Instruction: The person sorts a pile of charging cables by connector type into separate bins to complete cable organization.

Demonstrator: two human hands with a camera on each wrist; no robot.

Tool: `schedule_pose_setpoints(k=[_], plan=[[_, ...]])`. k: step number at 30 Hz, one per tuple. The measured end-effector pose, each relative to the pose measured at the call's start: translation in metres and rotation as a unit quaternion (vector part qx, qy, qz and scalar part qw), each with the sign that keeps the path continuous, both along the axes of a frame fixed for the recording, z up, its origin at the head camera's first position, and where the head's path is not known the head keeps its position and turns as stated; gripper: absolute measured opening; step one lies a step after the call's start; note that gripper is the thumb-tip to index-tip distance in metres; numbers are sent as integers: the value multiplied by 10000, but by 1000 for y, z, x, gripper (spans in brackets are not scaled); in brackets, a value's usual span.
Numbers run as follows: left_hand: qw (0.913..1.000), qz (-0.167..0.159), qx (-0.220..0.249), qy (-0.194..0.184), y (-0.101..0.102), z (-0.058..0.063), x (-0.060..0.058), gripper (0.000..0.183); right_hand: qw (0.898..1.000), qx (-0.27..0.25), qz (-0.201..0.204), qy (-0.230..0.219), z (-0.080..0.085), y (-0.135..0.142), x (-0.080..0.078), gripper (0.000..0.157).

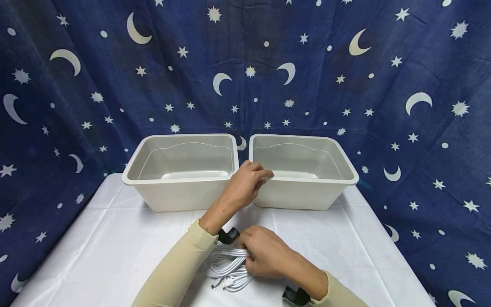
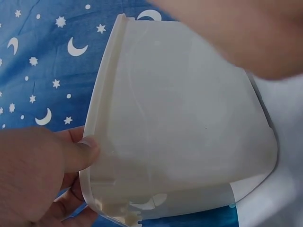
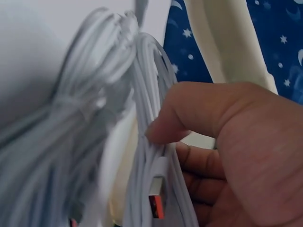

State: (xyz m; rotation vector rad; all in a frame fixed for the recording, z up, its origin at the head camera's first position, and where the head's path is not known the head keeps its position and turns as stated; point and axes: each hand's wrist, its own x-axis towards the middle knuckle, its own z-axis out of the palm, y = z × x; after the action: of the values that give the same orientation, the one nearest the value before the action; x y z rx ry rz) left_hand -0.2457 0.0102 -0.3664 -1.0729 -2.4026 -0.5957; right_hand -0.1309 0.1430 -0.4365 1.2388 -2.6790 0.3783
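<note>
My left hand [image 1: 245, 184] grips the rim of the right white bin [image 1: 299, 194] at its near left corner. In the left wrist view the thumb [image 2: 83, 153] presses the rim's outer side, while other fingers reach round behind it. Below that arm, my right hand [image 1: 270, 252] is at a pile of white cables [image 1: 224, 261] on the table. Up close in the right wrist view, thumb and fingers pinch one coiled USB cable [image 3: 147, 85], its metal plug [image 3: 156, 196] hanging below the thumb. A second cable bundle [image 3: 99, 52] lies beside it, blurred.
A matching left white bin [image 1: 180, 194] stands close beside the right one, with a narrow gap between them. Both are on a white-covered table [image 1: 103, 260]. Behind hangs a dark blue curtain [image 1: 245, 47] with moons and stars. My forearms cross near the cables.
</note>
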Motion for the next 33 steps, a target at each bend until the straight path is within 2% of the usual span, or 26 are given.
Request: schedule_pose_setpoints(k=[13, 26, 33], plan=[[10000, 19, -63, -33, 0, 2, 1, 30, 9994, 280, 7, 188, 22, 20, -5, 28], [9999, 14, -62, -120, 1, 3, 1, 30, 9989, 295, -216, 302, 33, 34, -7, 28], [9999, -2, -51, -106, 1, 3, 1, 29, 9989, 117, -339, 300, 38, 44, -9, 28]])
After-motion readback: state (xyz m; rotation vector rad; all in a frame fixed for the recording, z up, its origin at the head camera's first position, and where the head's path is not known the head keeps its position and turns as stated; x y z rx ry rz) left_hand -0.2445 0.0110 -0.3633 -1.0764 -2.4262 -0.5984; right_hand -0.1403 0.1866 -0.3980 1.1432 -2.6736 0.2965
